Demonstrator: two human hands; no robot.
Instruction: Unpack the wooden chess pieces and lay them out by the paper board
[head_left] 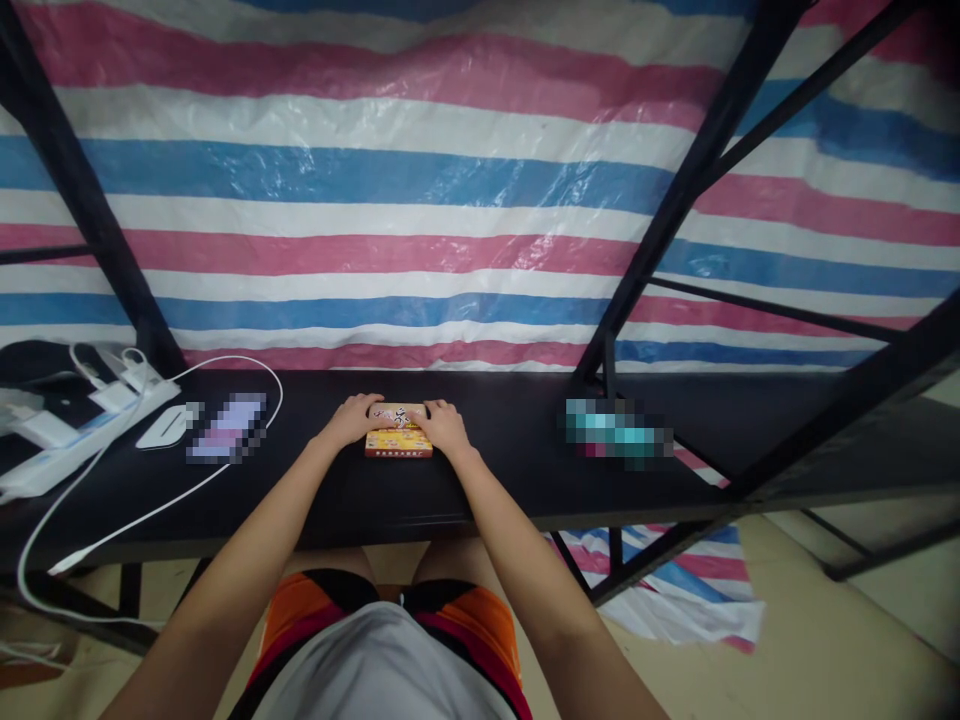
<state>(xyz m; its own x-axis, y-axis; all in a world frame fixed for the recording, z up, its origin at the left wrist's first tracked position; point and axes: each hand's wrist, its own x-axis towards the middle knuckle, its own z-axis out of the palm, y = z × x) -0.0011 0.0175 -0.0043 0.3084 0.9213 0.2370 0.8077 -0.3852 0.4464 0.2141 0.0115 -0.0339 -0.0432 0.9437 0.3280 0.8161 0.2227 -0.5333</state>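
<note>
A small flat box (399, 440), yellow with a brown front edge, a pale upper part and dark printed characters, lies on the black tabletop in front of me. My left hand (352, 420) grips its left side, thumb over the top and fingers curled around the far corner. On the opposite side my right hand (446, 428) holds it the same way, with its thumb resting on the pale upper part. The box looks closed. Parts of its top and far edge are hidden under my fingers.
On the left lie a white power strip (56, 465) with chargers, a white cable (150, 512), a white flat item (166, 427) and a blurred phone-like thing (229, 428). A blurred teal item (619, 430) sits right. Black metal posts (675, 215) and striped sheeting (405, 180) stand behind.
</note>
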